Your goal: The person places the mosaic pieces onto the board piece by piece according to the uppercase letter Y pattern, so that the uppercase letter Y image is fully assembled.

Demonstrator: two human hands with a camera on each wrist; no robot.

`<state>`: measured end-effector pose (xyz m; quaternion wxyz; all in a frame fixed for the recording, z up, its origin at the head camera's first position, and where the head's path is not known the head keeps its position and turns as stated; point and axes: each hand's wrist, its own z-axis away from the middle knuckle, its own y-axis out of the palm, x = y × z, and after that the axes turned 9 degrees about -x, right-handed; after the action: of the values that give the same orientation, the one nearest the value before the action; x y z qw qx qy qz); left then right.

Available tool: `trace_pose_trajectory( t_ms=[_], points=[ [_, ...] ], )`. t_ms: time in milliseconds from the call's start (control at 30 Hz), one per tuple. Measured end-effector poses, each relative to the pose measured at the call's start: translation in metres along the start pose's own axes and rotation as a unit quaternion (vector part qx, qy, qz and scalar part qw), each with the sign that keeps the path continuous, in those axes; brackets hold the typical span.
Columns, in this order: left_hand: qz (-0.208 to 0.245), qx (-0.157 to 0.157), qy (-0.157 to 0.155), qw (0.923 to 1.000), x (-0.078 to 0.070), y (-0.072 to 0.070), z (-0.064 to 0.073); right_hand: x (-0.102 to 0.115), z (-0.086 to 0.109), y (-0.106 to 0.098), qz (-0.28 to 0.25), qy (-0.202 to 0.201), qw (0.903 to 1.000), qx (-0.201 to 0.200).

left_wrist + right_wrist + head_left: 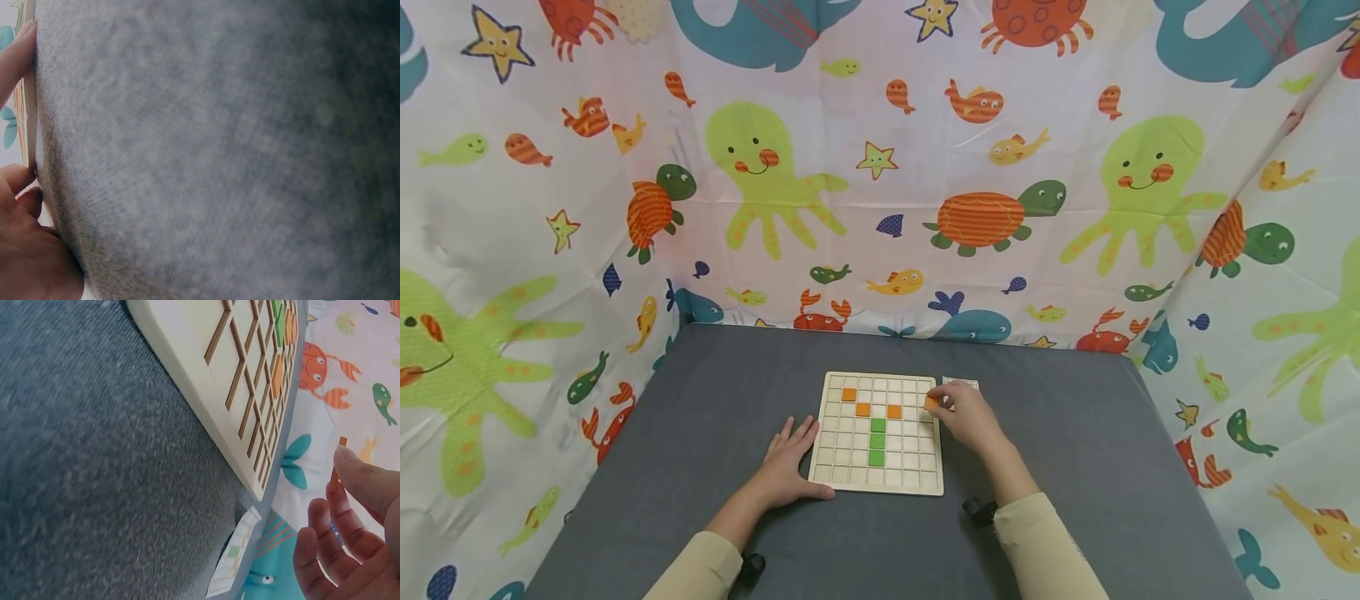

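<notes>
A pale wooden grid board point(842, 477) lies flat on the grey table. Three orange tiles point(894, 412) sit in its upper cells, and below them three green tiles point(877, 442) form a vertical column. My left hand point(782, 471) rests at the board's left side, fingers spread along that edge and thumb by the lower left corner. Between thumb and index fingertip my right hand point(972, 417) pinches another orange tile point(335, 479), held above the board's upper right part. The right wrist view shows this tile edge-on, with the other fingers loosely bent.
Behind the right hand, a small printed card point(232, 559) with coloured squares lies by the board's upper right corner, partly hidden in the head view. The grey tabletop point(737, 375) ends at a curtain point(865, 275) printed with sea animals at the back and sides.
</notes>
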<state>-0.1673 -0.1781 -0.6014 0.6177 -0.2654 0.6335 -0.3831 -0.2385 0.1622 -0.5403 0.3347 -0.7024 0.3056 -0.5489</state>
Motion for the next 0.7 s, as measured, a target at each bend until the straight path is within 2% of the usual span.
trace_pose_trajectory(
  t_ms=[167, 500, 700],
  points=[
    [0.002, 0.002, 0.0, 1.0, -0.001, -0.001, 0.002, 0.003, -0.004, 0.005, -0.006, -0.009, 0.9999, 0.0],
    [-0.002, 0.001, 0.003, 1.0, -0.002, -0.001, 0.003, 0.006, -0.014, 0.019, -0.023, 0.019, 0.9992, 0.026],
    [-0.008, 0.003, 0.0, 1.0, -0.001, -0.001, 0.002, 0.006, -0.02, 0.029, -0.019, 0.016, 0.9991, 0.035]
  ],
)
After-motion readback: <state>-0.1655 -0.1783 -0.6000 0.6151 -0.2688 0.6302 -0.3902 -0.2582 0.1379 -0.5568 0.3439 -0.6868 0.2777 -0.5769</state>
